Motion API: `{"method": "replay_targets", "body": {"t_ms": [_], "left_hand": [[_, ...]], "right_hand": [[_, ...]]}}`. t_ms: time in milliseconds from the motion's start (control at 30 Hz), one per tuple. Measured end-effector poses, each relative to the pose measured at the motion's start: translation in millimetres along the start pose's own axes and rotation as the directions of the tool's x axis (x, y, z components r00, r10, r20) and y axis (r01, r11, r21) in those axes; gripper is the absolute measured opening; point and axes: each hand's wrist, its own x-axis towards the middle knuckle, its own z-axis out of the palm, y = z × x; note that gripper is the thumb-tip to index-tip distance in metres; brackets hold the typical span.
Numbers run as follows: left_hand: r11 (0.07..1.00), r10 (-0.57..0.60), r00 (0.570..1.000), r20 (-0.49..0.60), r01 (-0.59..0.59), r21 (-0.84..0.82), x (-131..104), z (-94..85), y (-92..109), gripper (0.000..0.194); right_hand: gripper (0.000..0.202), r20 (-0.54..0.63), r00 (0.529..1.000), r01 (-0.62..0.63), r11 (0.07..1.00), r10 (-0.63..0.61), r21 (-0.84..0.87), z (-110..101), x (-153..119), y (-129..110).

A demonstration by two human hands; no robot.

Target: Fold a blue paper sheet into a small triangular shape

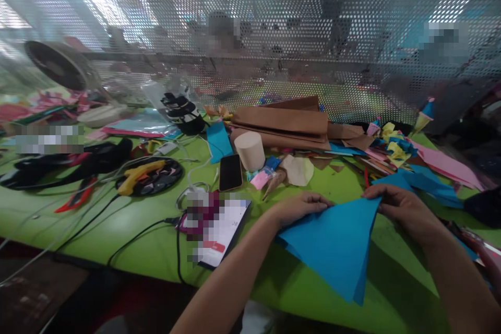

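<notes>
A sheet of blue paper (332,245), folded over into a pointed shape, is held above the green table (270,282). My left hand (303,207) is closed on its upper left edge, fingers curled over the paper. At the upper right corner, my right hand (395,206) pinches the sheet between thumb and fingers. The lower point of the paper hangs toward the table's front edge, its layers slightly apart. More blue paper pieces (430,182) lie just beyond my right hand.
Behind stand brown paper sheets (277,122), a white cylinder (249,150) and paper scraps (270,169). To the left lie a phone (230,173), a lit tablet (225,232), a yellow glue gun (141,175), cables and a black bottle (183,112). A perforated metal screen (254,26) closes the back.
</notes>
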Motion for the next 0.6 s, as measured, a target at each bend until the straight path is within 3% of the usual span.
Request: {"method": "replay_targets", "body": {"t_ms": [133, 300, 467, 600], "left_hand": [[0.996, 0.016, 0.999, 0.03, -0.013, -0.086, -7.9, -4.8, 4.3, 0.063], [0.973, 0.131, 0.983, 0.132, -0.102, -0.208, -16.6, -13.9, 6.7, 0.088], [0.974, 0.2, 0.953, 0.227, -0.169, -0.147, -22.5, -15.0, 13.4, 0.093], [0.986, 0.167, 0.935, 0.312, -0.167, -0.028, -24.1, -9.0, 18.5, 0.113]], "right_hand": [[0.04, -0.238, 0.968, -0.077, 0.996, 0.083, 0.036, -2.5, 4.7, 5.1], [0.044, -0.373, 0.913, -0.117, 0.982, 0.166, 0.151, 3.4, 0.4, -6.5], [0.047, -0.517, 0.846, -0.088, 0.99, 0.133, 0.111, 7.6, -1.6, -13.9], [0.051, -0.588, 0.801, -0.073, 0.994, 0.11, 0.087, 1.8, 3.8, -7.8]]}}
